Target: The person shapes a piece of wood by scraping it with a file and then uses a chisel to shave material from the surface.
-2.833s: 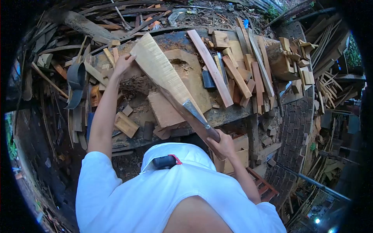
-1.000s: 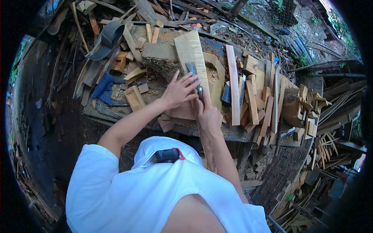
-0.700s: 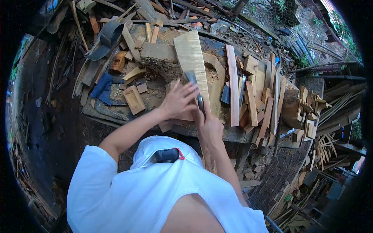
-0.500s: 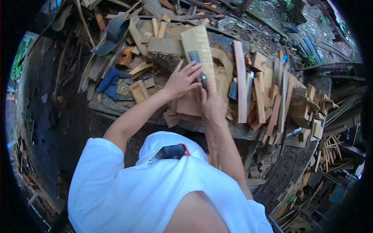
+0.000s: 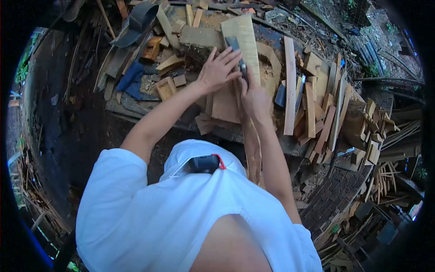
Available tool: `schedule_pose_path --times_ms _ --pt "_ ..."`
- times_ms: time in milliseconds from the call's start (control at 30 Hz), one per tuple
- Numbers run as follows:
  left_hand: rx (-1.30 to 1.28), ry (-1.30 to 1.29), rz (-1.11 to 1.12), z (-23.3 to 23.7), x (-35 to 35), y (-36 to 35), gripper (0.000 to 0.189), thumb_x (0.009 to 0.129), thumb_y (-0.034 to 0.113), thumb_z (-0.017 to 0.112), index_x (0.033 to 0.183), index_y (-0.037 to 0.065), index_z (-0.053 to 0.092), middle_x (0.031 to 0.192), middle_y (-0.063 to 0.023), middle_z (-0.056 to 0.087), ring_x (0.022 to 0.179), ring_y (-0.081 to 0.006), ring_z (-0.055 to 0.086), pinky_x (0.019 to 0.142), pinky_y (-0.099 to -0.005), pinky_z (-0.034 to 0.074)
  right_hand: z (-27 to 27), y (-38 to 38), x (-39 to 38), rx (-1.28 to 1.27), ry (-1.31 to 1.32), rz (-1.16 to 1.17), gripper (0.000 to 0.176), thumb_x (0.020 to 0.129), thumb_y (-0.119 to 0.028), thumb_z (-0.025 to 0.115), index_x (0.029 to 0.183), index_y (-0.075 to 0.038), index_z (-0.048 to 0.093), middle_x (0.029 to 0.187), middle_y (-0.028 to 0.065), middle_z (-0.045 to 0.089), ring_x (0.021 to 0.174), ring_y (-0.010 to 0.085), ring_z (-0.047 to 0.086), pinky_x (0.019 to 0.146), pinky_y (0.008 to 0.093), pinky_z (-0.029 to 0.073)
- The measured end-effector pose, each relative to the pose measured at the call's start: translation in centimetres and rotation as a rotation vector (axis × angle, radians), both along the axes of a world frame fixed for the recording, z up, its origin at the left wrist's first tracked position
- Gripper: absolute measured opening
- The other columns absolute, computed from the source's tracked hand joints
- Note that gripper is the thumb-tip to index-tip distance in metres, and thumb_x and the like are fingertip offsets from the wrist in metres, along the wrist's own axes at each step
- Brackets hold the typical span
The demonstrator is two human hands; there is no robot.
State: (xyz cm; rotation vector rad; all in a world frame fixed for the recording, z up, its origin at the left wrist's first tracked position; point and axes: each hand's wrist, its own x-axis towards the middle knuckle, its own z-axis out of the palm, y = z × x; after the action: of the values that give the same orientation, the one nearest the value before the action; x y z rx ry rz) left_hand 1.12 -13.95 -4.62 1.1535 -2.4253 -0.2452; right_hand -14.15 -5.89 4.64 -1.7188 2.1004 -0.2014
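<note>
My right hand is closed round the handle of a wide-bladed chisel. The blade points away from me along the left side of a pale wooden board. My left hand is spread out, its fingertips right at the chisel's blade and neck. Under and beside the left palm are a thick wooden block and a reddish flat piece of wood. The handle is mostly hidden inside my right hand.
Several offcuts and strips surround the work, among them a long pinkish strip on the right. A blue cloth and a curved grey sheet lie to the left. A brick-patterned surface shows lower right.
The view has shifted, so the bench appears higher and farther right. Both hands and the chisel have moved a little forward along the board.
</note>
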Motion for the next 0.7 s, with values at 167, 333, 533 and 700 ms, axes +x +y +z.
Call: schedule_pose_path --times_ms 167,333,533,700 --pt "0.122 0.106 -0.072 0.9 -0.4 5.4 0.065 0.094 0.05 0.051 0.148 0.015 0.039 0.152 -0.0037 0.038 0.143 -0.0257 0.031 0.116 -0.0598 0.017 -0.8 5.1 -1.5 -0.141 -0.123 0.024 0.049 0.098 -0.041 0.045 0.146 -0.03 0.039 0.088 0.0221 0.069 0.079 0.0443 0.066 0.068 0.0538 0.053" --pt "0.062 0.055 0.047 1.2 -0.9 2.0 0.059 0.095 0.051 0.049 0.144 0.016 0.046 0.15 -0.0019 0.043 0.141 -0.0263 0.034 0.115 -0.0615 0.015 1.3 0.7 -1.0 0.043 -0.041 0.021 0.051 0.099 -0.041 0.045 0.148 -0.029 0.037 0.083 0.0269 0.067 0.078 0.0473 0.065 0.068 0.0556 0.051" --pt "0.102 0.074 0.125 1.7 -1.1 -0.2 0.055 0.097 0.05 0.046 0.14 0.015 0.052 0.147 -0.0016 0.047 0.14 -0.0282 0.035 0.115 -0.0629 0.013 0.0 -1.6 -0.6 0.0 -0.027 0.047 0.052 0.1 -0.038 0.043 0.15 -0.028 0.032 0.087 0.0287 0.066 0.08 0.0481 0.064 0.069 0.057 0.05" --pt "0.131 0.011 0.036 2.5 -0.6 4.2 0.055 0.097 0.049 0.046 0.143 0.019 0.048 0.151 0.001 0.043 0.143 -0.0275 0.032 0.115 -0.0641 0.01 0.6 3.8 -1.3 -0.018 -0.134 0.028 0.054 0.099 -0.034 0.044 0.151 -0.026 0.031 0.095 0.0283 0.066 0.077 0.0464 0.066 0.068 0.0562 0.052"
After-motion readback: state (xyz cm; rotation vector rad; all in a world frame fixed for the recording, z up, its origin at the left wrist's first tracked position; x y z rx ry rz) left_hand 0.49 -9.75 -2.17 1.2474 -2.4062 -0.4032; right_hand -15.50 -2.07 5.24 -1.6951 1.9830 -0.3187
